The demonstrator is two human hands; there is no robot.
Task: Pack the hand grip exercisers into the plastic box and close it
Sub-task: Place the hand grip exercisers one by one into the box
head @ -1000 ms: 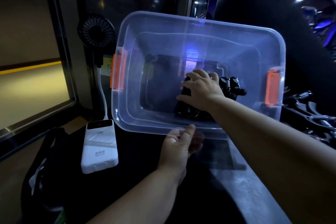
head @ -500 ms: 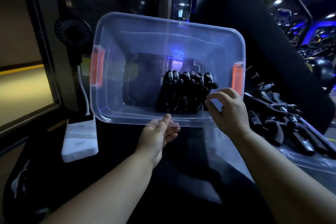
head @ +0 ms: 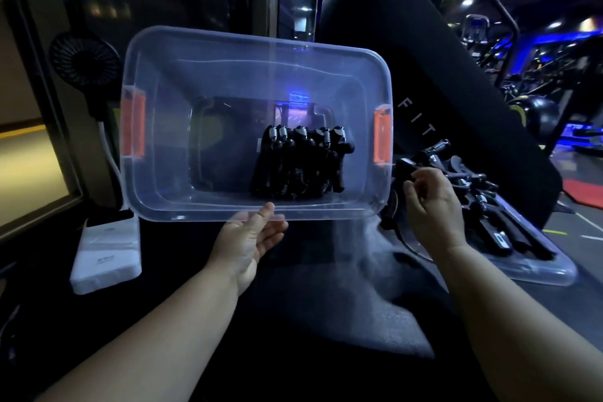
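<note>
A clear plastic box (head: 156,192) with orange latches is tilted toward me. My left hand (head: 251,238) holds its near rim from below. Several black hand grip exercisers (head: 300,163) with metal springs stand in a row at the box's bottom right. To the right of the box, more loose exercisers (head: 483,206) lie piled on the clear lid (head: 538,271). My right hand (head: 430,206) hovers over the near end of that pile, fingers curled and apart, with nothing in it.
A white power bank (head: 106,254) lies at the left with a cable up to a small black fan (head: 85,59). A black padded gym seat back (head: 424,75) rises behind the lid. Dark cloth covers the surface under my arms.
My right hand has come out of the box, leaving the exercisers inside, and moved right to the pile on the lid. The left hand still holds the rim.
</note>
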